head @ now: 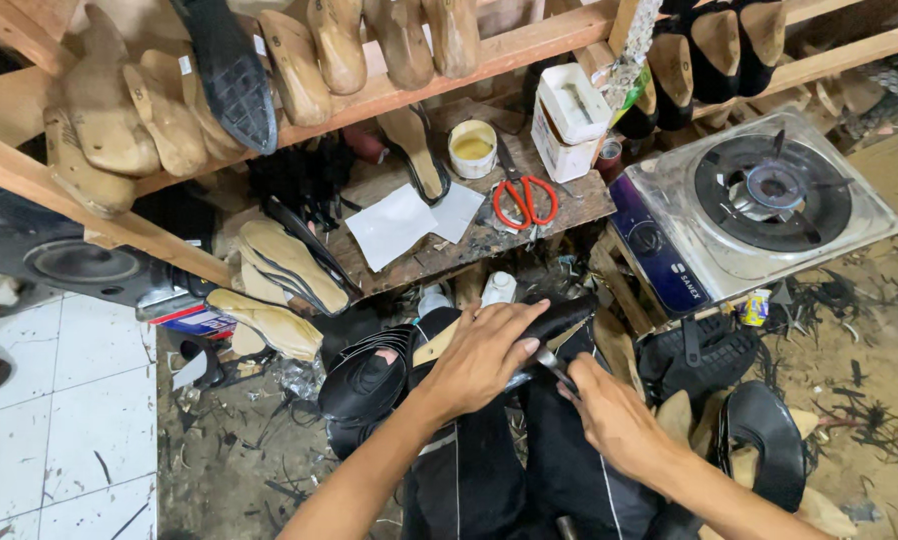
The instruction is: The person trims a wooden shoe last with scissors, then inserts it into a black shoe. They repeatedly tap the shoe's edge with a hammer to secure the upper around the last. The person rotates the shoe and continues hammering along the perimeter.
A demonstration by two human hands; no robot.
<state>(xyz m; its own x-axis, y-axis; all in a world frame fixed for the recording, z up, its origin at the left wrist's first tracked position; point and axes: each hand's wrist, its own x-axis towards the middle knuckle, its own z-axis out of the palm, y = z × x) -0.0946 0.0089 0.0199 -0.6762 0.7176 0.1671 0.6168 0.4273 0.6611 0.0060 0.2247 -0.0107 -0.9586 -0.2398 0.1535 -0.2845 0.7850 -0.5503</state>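
A long slanting wooden shelf beam point(389, 95) runs across the top from nine o'clock to two o'clock, hung with pale wooden shoe lasts point(119, 120). At two to three o'clock sits a single-burner steel gas stove with a blue front panel point(669, 215). Around twelve o'clock lies a stained wooden workboard point(469, 245) carrying white paper sheets point(399, 225), red-handled scissors point(525, 200), a small round tin of yellowish glue point(472, 148) and a white rectangular can point(569, 120). At nine to ten o'clock, beige shoe soles edged in black point(289, 265) are stacked. At the centre, over the person's dark trousers, the black shoe on its wooden last point(559, 318) rests under the left hand point(484, 355), whose fingers are spread flat and pressed over it, holding it down. Just at five o'clock of that, the right hand point(614, 415) is closed around the handle of a small metal tool point(552, 365), whose tip meets the shoe beside the left fingers. A black sandal upper point(369, 375) lies just at nine o'clock of the left wrist.
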